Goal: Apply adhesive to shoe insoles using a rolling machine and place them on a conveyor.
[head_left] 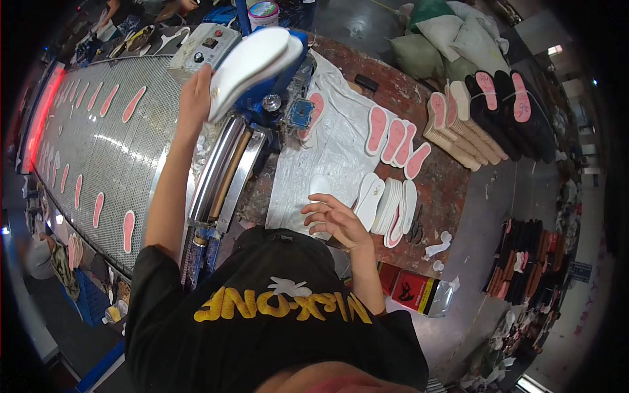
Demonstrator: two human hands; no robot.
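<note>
Two hands: both are the person's own.
Belt (98,150): a mesh belt on the left carries pink insoles, lying flat and apart.
Left hand (195,98): it is lifted high, closed around the end of a white sole (252,65).
Sole: it looks light and bendy, so the thick end is a good place to hold.
Right hand (335,221): fingers spread, over a row of white soles (386,206) on the table (445,190).
Tub (263,13): a round tub up top; I cannot tell what is inside.
</note>
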